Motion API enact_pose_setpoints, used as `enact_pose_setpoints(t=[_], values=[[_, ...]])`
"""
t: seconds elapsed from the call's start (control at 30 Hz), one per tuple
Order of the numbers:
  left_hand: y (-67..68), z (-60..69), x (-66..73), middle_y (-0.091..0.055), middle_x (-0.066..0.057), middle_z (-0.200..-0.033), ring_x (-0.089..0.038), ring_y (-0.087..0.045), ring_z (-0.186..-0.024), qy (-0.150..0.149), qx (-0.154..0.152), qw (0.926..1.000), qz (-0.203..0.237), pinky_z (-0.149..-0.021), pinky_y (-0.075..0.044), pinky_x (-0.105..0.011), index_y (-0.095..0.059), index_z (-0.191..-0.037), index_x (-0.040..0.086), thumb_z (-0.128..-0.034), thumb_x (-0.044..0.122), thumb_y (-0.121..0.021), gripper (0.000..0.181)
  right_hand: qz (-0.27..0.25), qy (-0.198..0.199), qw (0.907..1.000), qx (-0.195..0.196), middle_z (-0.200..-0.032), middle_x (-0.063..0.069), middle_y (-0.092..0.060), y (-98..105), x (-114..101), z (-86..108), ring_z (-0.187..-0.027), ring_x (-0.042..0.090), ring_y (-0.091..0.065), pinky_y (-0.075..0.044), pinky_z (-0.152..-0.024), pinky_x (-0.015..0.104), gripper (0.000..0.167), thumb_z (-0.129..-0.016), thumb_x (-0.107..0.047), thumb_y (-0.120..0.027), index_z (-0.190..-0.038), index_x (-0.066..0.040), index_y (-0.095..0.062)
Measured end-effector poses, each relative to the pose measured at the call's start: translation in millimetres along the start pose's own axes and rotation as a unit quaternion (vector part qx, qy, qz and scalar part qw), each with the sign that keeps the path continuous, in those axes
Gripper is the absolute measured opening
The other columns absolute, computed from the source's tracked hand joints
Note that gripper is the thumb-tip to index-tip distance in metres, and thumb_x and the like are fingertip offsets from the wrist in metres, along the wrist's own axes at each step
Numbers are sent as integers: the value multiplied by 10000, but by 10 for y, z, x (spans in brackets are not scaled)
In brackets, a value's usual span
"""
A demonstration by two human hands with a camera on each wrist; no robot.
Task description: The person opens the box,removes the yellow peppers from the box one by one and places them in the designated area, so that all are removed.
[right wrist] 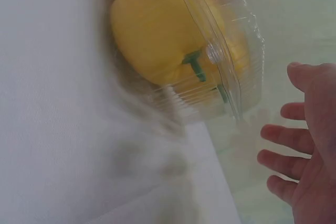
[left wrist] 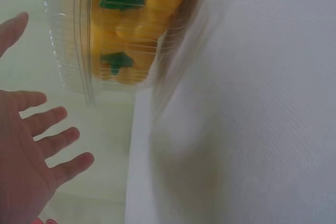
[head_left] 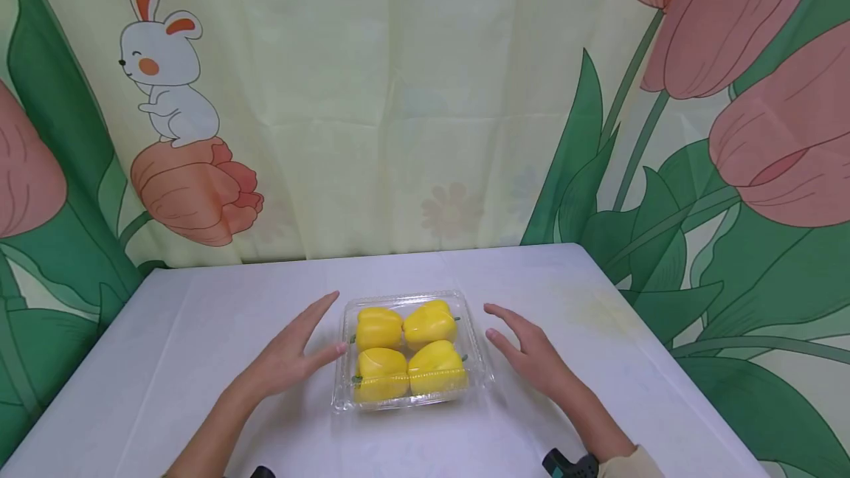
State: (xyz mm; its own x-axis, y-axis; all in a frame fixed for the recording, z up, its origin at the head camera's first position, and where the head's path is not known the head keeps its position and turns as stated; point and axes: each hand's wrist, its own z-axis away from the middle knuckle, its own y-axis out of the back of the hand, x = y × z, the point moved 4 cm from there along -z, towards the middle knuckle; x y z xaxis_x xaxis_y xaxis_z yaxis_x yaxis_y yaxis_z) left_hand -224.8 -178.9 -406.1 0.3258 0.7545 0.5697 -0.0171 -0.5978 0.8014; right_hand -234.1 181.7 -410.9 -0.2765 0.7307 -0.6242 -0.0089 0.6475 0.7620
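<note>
A clear plastic container [head_left: 425, 403] with a lid holds several yellow bell peppers [head_left: 430, 324] with green stems, in the middle of the table. The left hand [head_left: 282, 360] is held to the left of the container with fingers spread, holding nothing. On the other side the right hand [head_left: 534, 356] is likewise spread, apart from the container. In the left wrist view the left hand [left wrist: 31, 150] has its fingers extended beside the container [left wrist: 86, 40]. The right wrist view has the right hand [right wrist: 310, 145] near the container [right wrist: 223, 56], not touching it.
A white cloth covers the table [head_left: 531, 279]. Behind it hangs a pale curtain [head_left: 398, 94] printed with a rabbit, pink tulips and green leaves. A dark device [head_left: 571, 465] is on the right wrist.
</note>
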Motion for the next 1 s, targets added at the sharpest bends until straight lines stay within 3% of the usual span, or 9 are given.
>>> enact_pose_setpoints(t=[0.3, 0.53, 0.73, 1.0], values=[[-44, 1, -31, -300, -70, -1586, -370, -309, -1435, 10, -2, 9994, 349, -1065, -311, -699, -234, -1535, 281, -891, 471, -608, 768, -200, -71, 9998, -22, -1461, 47, -503, -17, -46, 45, -1381, 288, -436, -420, -1075, 535, 477, -971, -343, -554, -1421, -210, -464], [-75, -6, -29, -323, -81, -1571, -369, -401, -1373, 54, -40, 9975, 703, -1026, -438, -599, -260, -1525, 260, -904, 418, -610, 729, -421, -252, 9987, -138, -1451, 22, -514, -79, -4, 73, -1370, 275, -449, -412, -1082, 538, 463, -972, -313, -558, -1418, -229, -465], [-118, -28, -8, -345, -95, -1557, -345, -442, -1328, 85, -28, 9970, 772, -1000, -479, -545, -280, -1520, 222, -912, 390, -601, 707, -581, -357, 9974, -228, -1440, 6, -523, -115, 13, 121, -1352, 261, -469, -413, -1087, 528, 477, -970, -318, -563, -1424, -210, -464], [-137, -38, 9, -319, -98, -1570, -373, -440, -1339, 243, -118, 9909, 1319, -998, -493, -521, -294, -1513, 215, -952, 343, -551, 631, -615, -492, 9956, -507, -1455, 0, -495, -165, 7, 167, -1343, 276, -464, -425, -1049, 586, 651, -854, -429, -695, -1433, -274, -440]])
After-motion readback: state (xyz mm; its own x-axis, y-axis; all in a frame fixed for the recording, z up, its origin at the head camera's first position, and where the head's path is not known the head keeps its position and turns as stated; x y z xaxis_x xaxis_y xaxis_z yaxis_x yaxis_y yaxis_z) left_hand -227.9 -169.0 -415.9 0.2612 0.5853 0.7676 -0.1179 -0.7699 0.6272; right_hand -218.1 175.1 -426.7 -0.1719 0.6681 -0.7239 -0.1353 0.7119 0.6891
